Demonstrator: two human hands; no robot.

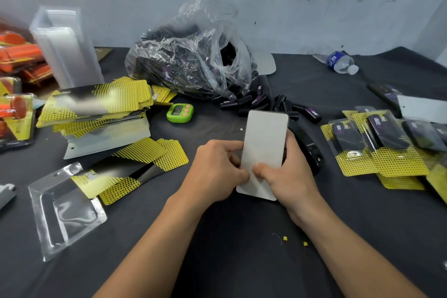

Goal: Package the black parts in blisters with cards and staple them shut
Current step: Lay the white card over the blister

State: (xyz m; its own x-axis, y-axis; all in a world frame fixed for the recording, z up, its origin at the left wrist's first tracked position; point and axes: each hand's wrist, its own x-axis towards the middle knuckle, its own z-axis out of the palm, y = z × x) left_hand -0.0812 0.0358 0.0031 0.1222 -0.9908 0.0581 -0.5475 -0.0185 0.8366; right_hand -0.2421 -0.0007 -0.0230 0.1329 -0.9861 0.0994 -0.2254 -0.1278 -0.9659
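Note:
Both hands hold one blister pack [263,150] upright at the table's middle, its plain white card back facing me. My left hand [217,169] grips its left edge and my right hand [287,174] grips the right edge, thumb pressed on the card. A black stapler [309,150] lies just behind my right hand. Loose black parts [256,101] spill from a clear plastic bag [193,60] behind the pack. Yellow-and-black cards [96,104] are stacked at the left. An empty clear blister [65,210] lies at the front left.
Finished packs [379,143] pile up at the right. A green timer [180,112] sits left of centre. A stack of clear blisters [65,48] stands at the back left beside orange packaged items [19,53]. A water bottle [338,61] lies at the back right.

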